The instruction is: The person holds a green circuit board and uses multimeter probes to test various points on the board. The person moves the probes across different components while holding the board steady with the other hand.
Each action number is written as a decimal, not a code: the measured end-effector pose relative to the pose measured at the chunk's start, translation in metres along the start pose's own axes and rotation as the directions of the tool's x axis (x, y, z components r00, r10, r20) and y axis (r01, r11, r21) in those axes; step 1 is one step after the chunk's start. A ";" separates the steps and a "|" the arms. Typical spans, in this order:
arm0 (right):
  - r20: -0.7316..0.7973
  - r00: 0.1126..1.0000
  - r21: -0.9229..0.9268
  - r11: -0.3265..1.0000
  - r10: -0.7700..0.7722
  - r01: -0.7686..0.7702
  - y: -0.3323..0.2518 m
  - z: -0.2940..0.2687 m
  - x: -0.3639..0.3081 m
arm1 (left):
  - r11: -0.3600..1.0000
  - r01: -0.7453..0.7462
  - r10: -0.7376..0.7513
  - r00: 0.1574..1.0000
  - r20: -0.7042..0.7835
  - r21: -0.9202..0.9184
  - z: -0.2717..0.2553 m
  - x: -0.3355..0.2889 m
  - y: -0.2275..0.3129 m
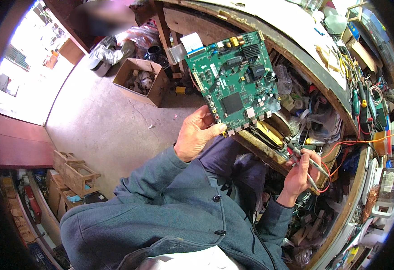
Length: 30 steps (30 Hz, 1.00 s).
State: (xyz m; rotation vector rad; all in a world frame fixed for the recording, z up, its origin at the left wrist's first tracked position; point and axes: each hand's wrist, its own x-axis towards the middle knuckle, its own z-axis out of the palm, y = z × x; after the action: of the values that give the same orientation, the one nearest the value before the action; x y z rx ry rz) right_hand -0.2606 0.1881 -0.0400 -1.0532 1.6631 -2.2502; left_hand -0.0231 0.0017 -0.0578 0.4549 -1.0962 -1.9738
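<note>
My left hand is closed on the lower left corner of a green circuit board, thumb on the top face and the other fingers partly hidden under it. The board is tilted, with its component side up. Along its edges sit metal sockets and round jacks, and a white flat ribbon cable sticks out at the far left corner. Lower and to the right, my right hand is closed round a pair of slim grey test probes with red and orange leads. The probes are apart from the board.
A worn wooden bench curves along the right, above an open drawer packed with bags and parts. Hand tools and wires crowd the far right. On the floor stand a cardboard box and a small wooden crate.
</note>
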 end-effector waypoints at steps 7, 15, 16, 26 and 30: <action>-0.001 1.000 -0.012 1.000 0.012 -0.012 0.003 -0.005 -0.001 | 0.998 -0.001 0.003 1.000 -0.027 0.056 0.000 -0.001 0.000; 0.006 1.000 0.014 1.000 -0.005 0.005 -0.005 -0.009 0.001 | 0.993 -0.078 0.080 0.996 -0.027 0.086 0.001 0.003 0.008; 0.008 1.000 0.013 1.000 -0.006 0.006 -0.001 -0.014 0.000 | 0.992 -0.083 0.087 0.995 -0.039 0.098 0.001 0.002 0.002; 0.006 1.000 0.004 1.000 0.002 -0.002 0.004 -0.037 -0.001 | 0.987 -0.132 0.140 0.985 -0.102 0.087 0.003 0.002 -0.014; 0.005 1.000 0.003 1.000 0.012 -0.012 0.005 -0.037 -0.001 | 0.989 -0.112 0.122 0.987 -0.104 0.098 -0.003 0.001 -0.017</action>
State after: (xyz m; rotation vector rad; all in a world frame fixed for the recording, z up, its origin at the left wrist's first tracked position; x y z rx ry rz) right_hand -0.2840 0.2160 -0.0497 -1.0444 1.6596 -2.2399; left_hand -0.0301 0.0039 -0.0730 0.5297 -1.1212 -1.7809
